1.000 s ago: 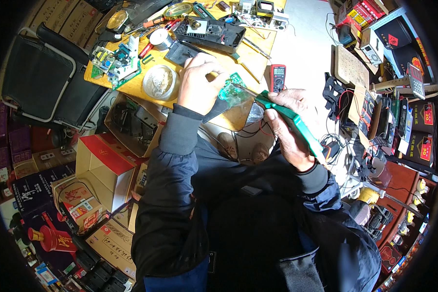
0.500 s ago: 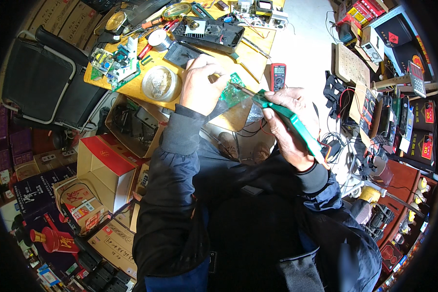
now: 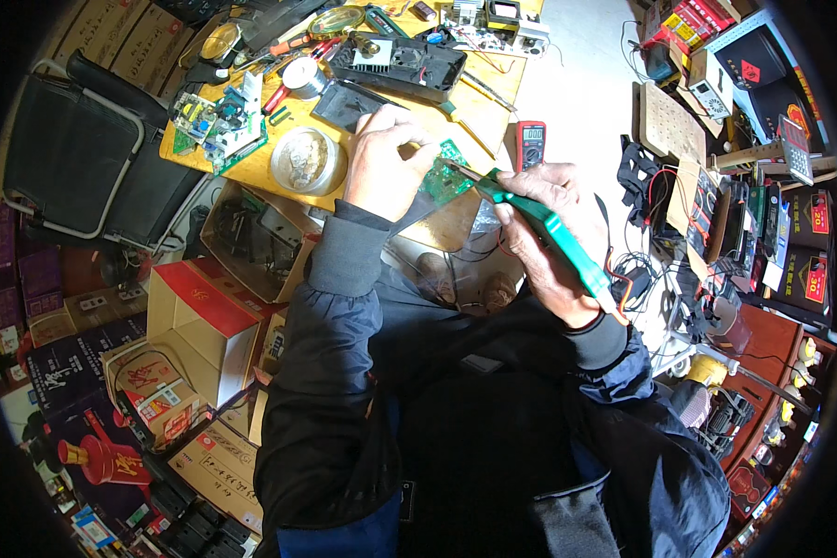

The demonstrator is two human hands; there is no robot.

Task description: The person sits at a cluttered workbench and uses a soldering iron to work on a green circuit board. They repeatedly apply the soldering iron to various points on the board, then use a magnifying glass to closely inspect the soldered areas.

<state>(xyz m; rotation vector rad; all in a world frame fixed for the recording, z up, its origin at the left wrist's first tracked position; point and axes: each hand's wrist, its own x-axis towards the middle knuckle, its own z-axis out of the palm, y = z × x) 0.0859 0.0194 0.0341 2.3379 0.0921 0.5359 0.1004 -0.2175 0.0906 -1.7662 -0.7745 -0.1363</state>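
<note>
My left hand [image 3: 387, 166] is closed in a pinch at the near left edge of a green circuit board [image 3: 450, 182]. The exact grip of its fingertips is partly hidden. In my right hand [image 3: 553, 237] lies a green-handled soldering iron [image 3: 560, 232], slanting across the palm with the fingers wrapped round it. Its metal tip points left and meets the board's face, close to my left fingertips. A clear plastic bag [image 3: 486, 218] hangs just below the board.
A red multimeter [image 3: 531, 145] lies right of the board. On the wooden table [image 3: 242, 169] stand a round tub [image 3: 305, 160], a solder spool [image 3: 303, 76], an open black casing [image 3: 409, 70] and another circuit board [image 3: 219, 126]. Cardboard boxes [image 3: 200, 312] crowd the lower left; cables [image 3: 637, 279] tangle at right.
The soldering iron and my right hand have shifted slightly left. The board has tilted a little, and a dark cord shows right of my right hand. My left hand has hardly moved.
</note>
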